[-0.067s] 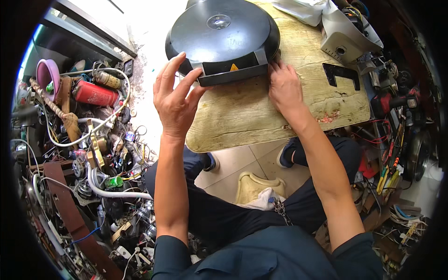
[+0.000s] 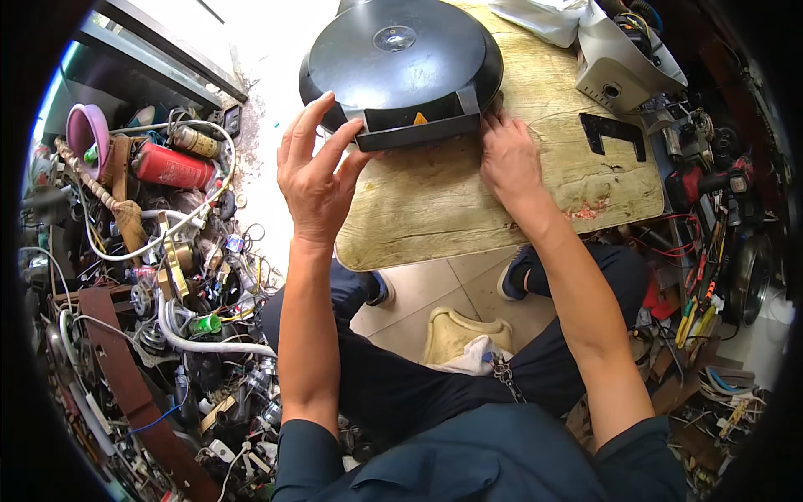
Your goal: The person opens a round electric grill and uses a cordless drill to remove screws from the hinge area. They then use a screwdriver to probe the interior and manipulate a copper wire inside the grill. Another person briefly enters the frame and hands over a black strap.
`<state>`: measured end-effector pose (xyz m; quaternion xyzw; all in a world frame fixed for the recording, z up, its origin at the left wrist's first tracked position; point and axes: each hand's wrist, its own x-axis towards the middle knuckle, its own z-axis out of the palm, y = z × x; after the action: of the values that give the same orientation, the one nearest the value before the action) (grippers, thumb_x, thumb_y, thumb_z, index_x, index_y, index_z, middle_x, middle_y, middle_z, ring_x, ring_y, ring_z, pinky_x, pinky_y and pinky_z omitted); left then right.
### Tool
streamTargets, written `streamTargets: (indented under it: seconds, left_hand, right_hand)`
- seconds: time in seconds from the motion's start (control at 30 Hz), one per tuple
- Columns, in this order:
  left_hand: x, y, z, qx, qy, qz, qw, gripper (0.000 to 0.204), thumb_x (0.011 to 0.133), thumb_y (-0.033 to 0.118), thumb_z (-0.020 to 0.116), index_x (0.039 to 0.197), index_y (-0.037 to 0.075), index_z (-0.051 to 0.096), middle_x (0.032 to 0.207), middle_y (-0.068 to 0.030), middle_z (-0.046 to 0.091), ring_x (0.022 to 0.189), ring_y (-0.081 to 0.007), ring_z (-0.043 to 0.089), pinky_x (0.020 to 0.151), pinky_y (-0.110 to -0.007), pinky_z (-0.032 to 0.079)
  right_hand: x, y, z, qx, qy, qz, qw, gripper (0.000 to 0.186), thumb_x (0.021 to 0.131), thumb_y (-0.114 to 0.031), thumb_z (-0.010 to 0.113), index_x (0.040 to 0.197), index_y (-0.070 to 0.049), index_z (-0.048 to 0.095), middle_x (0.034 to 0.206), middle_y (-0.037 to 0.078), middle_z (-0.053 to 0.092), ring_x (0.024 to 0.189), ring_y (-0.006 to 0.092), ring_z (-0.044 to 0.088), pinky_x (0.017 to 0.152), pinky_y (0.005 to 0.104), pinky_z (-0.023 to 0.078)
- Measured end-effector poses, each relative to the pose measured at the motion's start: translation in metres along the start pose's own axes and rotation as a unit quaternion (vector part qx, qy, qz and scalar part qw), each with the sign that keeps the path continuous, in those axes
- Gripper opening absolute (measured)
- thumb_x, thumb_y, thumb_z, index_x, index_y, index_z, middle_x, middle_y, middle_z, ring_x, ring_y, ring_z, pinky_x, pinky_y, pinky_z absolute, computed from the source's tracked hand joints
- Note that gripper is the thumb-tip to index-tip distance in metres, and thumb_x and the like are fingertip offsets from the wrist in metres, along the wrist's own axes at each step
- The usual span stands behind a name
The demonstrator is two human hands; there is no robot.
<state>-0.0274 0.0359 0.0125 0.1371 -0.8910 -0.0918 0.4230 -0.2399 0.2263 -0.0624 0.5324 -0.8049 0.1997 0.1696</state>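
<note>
A round black appliance with a domed lid, which looks like an electric griddle (image 2: 401,75), stands at the far side of the wooden table (image 2: 435,209). Its front handle, marked with an orange triangle, faces me. My left hand (image 2: 316,171) is at the handle's left end, index fingertip on top and thumb just below, pinching the corner while the other fingers spread along the lid's side. Beside the griddle's right front edge, my right hand (image 2: 510,159) has its fingers curled inward. Its fingertips are hidden against the lower side, so what they grip cannot be made out.
A black U-shaped plate (image 2: 615,127) lies on the table's right. Behind it stands a pale appliance housing (image 2: 623,79) by a plastic bag (image 2: 539,18). Loose parts and hoses crowd the left, with a red cylinder (image 2: 174,166). Tools, including a red power tool (image 2: 690,186), fill the right.
</note>
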Motion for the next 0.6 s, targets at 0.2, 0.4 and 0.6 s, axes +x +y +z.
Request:
streamTargets:
  seconds: [0.2,0.4,0.6]
  left_hand:
    - [-0.007,-0.012,-0.019,0.017,-0.009,-0.01,1.0,0.042,0.073,0.021,0.086,0.113,0.016,0.078,0.137,-0.0082,0.064,0.125,-0.0303,0.059,0.104,-0.043,0.048]
    - [-0.009,-0.003,-0.009,-0.019,-0.017,-0.005,1.0,0.039,0.071,0.02,0.086,0.108,0.015,0.077,0.136,-0.0066,0.065,0.125,-0.0289,0.06,0.103,-0.042,0.047]
    - [-0.003,-0.003,-0.014,-0.019,-0.019,0.008,1.0,0.042,0.068,0.03,0.088,0.103,0.012,0.076,0.136,-0.0056,0.065,0.124,-0.0291,0.06,0.099,-0.041,0.049]
  right_hand:
    - [-0.023,-0.11,-0.018,0.028,-0.184,-0.016,0.982,0.019,0.083,-0.008,0.051,0.095,-0.001,0.065,0.1,0.018,0.067,0.095,0.0315,0.059,0.093,0.0463,0.044]
    - [-0.007,-0.184,0.038,0.087,-0.08,-0.002,0.993,0.048,0.085,-0.011,0.057,0.131,0.003,0.058,0.128,0.022,0.061,0.121,0.0368,0.055,0.106,0.0459,0.041]
    - [0.004,-0.222,0.039,0.28,-0.034,0.025,0.959,0.053,0.085,-0.009,0.06,0.137,0.001,0.055,0.137,0.023,0.055,0.134,0.0413,0.047,0.115,0.0511,0.036]
